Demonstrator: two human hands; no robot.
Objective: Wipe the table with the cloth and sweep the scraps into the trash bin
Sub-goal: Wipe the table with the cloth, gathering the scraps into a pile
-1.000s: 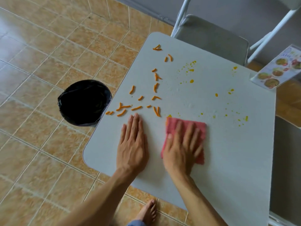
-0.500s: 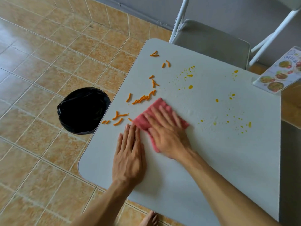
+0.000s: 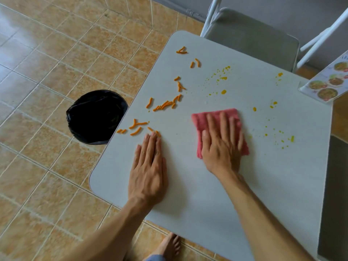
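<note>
A folded pink cloth [image 3: 199, 120] lies flat on the light grey table [image 3: 197, 200], and my right hand [image 3: 222, 146] presses down on it with fingers spread. My left hand [image 3: 148, 166] rests flat on the table left of the cloth, fingers together, fingertips touching the nearest orange scraps [image 3: 138, 128]. More orange strips [image 3: 165, 105] are scattered toward the table's left edge and far corner. Small yellow-orange spots [image 3: 223, 91] dot the surface beyond and right of the cloth. The black-lined trash bin [image 3: 96, 116] stands on the floor against the table's left edge.
A grey folding chair [image 3: 252, 37] stands at the table's far side. A laminated menu card [image 3: 327, 85] overhangs the far right corner. Tan tiled floor [image 3: 47, 63] lies to the left. My bare foot [image 3: 170, 245] shows below the near edge.
My right hand has slid the cloth back to the right, away from the orange strips it had just pushed into a bunch. My left hand stays flat in place.
</note>
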